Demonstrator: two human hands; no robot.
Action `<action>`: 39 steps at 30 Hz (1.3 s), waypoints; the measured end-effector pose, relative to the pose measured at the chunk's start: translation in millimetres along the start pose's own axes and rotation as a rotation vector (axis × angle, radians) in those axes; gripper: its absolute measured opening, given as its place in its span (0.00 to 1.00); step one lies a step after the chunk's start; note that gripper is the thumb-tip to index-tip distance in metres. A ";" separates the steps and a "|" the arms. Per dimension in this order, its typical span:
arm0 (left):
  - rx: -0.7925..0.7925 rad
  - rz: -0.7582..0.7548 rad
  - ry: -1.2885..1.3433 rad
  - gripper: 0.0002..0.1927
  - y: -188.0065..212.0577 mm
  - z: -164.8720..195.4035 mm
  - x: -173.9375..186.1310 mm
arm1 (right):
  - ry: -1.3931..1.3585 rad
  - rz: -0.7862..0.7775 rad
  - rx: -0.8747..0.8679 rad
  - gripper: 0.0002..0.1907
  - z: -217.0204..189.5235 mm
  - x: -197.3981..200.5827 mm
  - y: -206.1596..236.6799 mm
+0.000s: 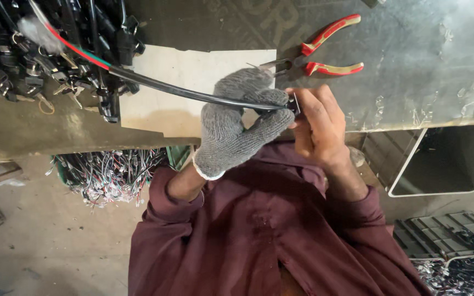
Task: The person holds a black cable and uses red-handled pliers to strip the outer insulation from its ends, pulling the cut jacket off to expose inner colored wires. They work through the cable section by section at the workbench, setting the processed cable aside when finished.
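Observation:
My left hand (237, 123), in a grey knitted glove, is closed around a black cable (182, 93) near its end. My bare right hand (316, 129) pinches that cable's end, where a small dark and metal fitting (294, 103) shows between the fingers. The cable runs up and left over a white board (193, 68). Red and green inner wires (80, 50) stick out of its far end. Red-and-yellow-handled pliers (325, 55) lie on the grey bench top just beyond my right hand, jaws towards the board.
A heap of black cables with plugs and metal terminals (28, 55) covers the bench's upper left. Below the bench edge, a green crate holds a bundle of thin wires (111, 172). A white-framed dark bin (445, 164) and a black crate with more wires (451, 246) stand on the right.

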State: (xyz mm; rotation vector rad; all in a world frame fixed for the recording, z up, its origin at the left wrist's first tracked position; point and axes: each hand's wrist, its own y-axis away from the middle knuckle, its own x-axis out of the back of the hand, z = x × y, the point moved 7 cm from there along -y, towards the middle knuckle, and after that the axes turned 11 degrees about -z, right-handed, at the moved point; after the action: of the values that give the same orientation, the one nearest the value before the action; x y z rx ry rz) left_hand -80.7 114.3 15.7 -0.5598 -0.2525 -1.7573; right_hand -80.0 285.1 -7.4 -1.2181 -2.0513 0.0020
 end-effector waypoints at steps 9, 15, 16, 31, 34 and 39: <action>-0.080 -0.232 0.068 0.23 -9.7 -9.4 -11.0 | -0.347 -0.026 -0.146 0.18 16.2 -19.6 12.0; -0.035 -0.013 0.134 0.15 -4.3 -3.9 -13.7 | -0.063 0.016 -0.131 0.24 13.7 -16.1 7.4; -0.012 0.018 0.158 0.14 -4.1 -4.5 -11.5 | -0.028 0.028 -0.116 0.24 11.4 -14.0 6.1; -0.395 -0.365 -0.256 0.11 -12.2 -1.4 -11.3 | -0.272 -0.088 -0.136 0.19 25.4 -27.7 15.5; -0.325 -0.337 -0.151 0.11 -13.4 -6.8 -13.3 | -0.243 -0.081 -0.156 0.18 26.3 -28.5 16.3; -0.072 -0.172 -0.016 0.18 -11.2 -13.1 -6.1 | -0.271 -0.038 -0.162 0.20 22.9 -30.7 14.7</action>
State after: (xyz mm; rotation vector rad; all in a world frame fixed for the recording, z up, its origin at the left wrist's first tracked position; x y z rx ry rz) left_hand -93.4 116.5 2.8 -0.6197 -0.2557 -1.9352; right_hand -73.8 277.9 -47.4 -1.3379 -2.3469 -0.0185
